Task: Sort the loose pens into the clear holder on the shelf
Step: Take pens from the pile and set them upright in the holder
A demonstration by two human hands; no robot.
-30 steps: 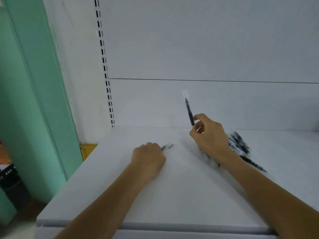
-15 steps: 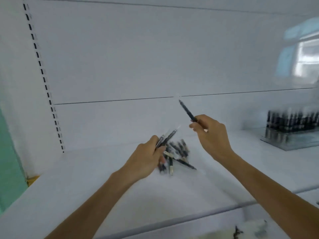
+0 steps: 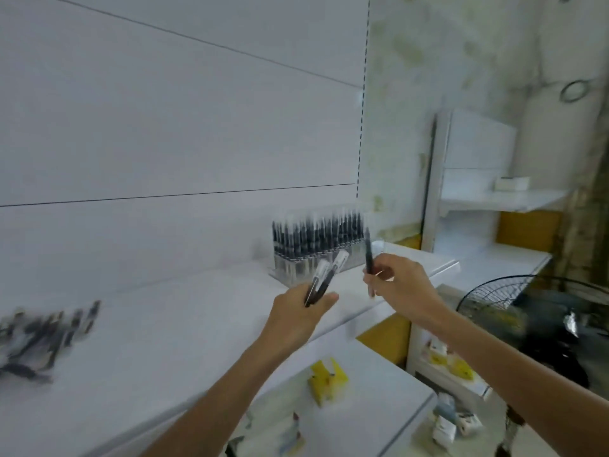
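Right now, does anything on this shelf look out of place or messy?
The loose pens at the left of the shelf lie in a jumbled heap, pointing every way, unlike those standing upright in the clear holder. Nothing looks broken.

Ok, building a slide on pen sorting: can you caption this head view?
Left hand grips two pens, right hand pinches one pen, near the clear holder on the shelf.

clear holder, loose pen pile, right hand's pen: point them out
clear holder (image 3: 291,270): head view, clear front wall
loose pen pile (image 3: 43,334): head view, middle of heap
right hand's pen (image 3: 369,253): head view, barrel's upper half
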